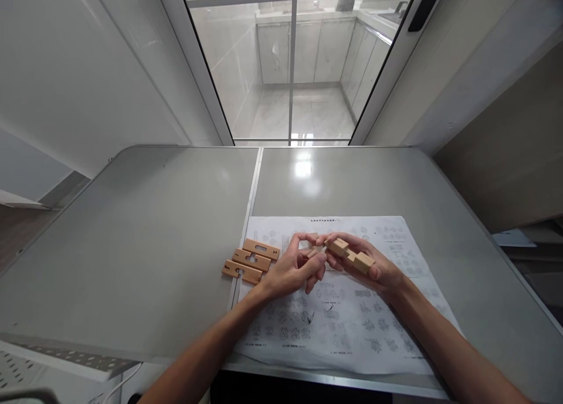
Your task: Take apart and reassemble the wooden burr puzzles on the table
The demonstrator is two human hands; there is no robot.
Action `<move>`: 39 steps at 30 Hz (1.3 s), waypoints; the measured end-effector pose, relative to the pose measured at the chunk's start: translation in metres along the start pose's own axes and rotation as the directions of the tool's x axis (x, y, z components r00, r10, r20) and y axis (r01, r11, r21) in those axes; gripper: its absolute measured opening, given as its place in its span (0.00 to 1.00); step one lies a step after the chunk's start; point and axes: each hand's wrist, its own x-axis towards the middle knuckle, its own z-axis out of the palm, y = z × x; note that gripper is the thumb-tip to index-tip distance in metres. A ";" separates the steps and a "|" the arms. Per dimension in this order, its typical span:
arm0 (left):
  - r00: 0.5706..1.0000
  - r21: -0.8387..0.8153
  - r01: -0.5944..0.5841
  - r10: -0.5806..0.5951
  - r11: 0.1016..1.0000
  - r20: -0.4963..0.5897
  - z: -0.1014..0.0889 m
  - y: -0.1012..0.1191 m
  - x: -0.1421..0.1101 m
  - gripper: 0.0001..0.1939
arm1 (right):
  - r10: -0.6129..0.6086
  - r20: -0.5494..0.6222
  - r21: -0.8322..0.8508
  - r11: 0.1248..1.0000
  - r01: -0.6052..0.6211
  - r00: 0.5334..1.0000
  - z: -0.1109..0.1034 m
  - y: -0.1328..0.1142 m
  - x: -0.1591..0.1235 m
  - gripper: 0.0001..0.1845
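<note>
A notched wooden block (363, 262) lies along the palm and fingers of my right hand (383, 269), which is closed around it. My left hand (288, 272) meets it over the printed sheet, thumb and fingers pinching a smaller wooden piece (315, 252). Fingers partly hide that piece, so its full shape does not show. Left of my left hand, three flat wooden pieces with slots lie in a staggered stack of rows: the top one (261, 249), the middle one (251, 259) and the lowest one (241, 271). Dark handwritten marks show on them.
Beneath both hands a large white sheet (352, 339) printed with small diagrams covers part of the grey table (189, 216). A metal seam (254, 187) divides the tabletop. Beyond the far edge stands a glass door (308, 64); a white perforated object (26, 366) is at lower left.
</note>
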 end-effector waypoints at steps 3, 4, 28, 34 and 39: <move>0.998 -0.044 0.057 -0.057 0.997 0.002 -0.002 -0.002 0.000 0.25 | 0.005 0.018 -0.019 1.000 -0.005 1.000 0.000 0.003 0.001 0.45; 0.998 -0.030 0.069 -0.069 0.997 0.003 -0.003 -0.002 -0.001 0.25 | 0.001 0.017 -0.023 1.000 0.000 1.000 0.001 0.003 0.002 0.46; 0.974 0.260 -0.036 0.092 0.965 -0.206 0.005 0.009 -0.004 0.23 | -0.251 -0.083 -0.677 0.724 0.130 0.964 0.030 0.001 0.001 0.36; 0.977 0.089 0.012 0.007 0.996 -0.215 0.004 0.010 -0.002 0.21 | -0.300 -0.049 -0.777 0.611 0.153 0.953 0.032 0.001 0.002 0.41; 0.958 -0.025 -0.061 0.052 0.998 -0.282 0.005 0.006 0.000 0.19 | -0.352 -0.090 -0.789 0.596 0.149 0.932 0.034 0.003 0.003 0.37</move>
